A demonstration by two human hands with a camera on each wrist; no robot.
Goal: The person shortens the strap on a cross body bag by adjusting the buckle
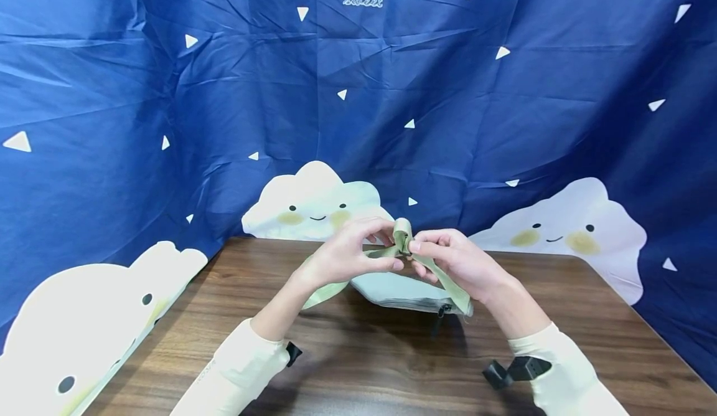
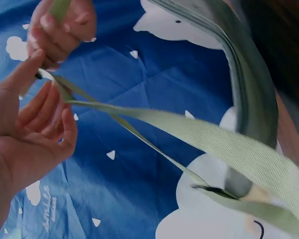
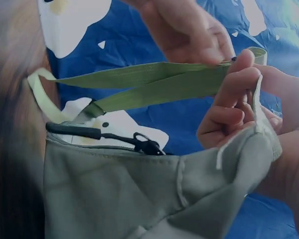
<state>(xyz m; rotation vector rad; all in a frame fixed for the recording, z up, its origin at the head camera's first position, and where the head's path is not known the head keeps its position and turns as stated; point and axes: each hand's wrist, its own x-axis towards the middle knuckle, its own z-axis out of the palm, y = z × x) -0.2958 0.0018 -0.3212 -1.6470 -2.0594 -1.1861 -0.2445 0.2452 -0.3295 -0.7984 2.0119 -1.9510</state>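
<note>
While a blue curtain (image 1: 364, 123) with clouds and triangles fills the back, a brown wood surface (image 1: 386, 366) runs under the work. Grey-green bag (image 1: 400, 288) sits over the middle of the surface, below and between the fingers of both hands; long axis runs left to right, right end angled a bit toward the person. Shadow underneath; can't tell if the bag touches the wood or hangs from its strap. Left hand (image 1: 344, 254) comes in from the left, wrist slanting up and inward, thumb straight underneath, fingers bent above, band running between them; looks like a light hold, nearly closed at the tips. Right hand (image 1: 462, 263) mirrors it from the right, palm turned inward, thumb and forefinger pinching, other fingers curled loosely. Pale green strap (image 1: 450, 282) slopes from that pinch down to the bag's right end, swings out on the left too, and stands up in a small loop between the hands. Key relation: dark slider (image 1: 404, 248) sits at the foot of that loop, right at the right fingertips, so the right hand is nearer. Black zipper pull (image 3: 74, 130) hangs by the bag's zipped edge.
</note>
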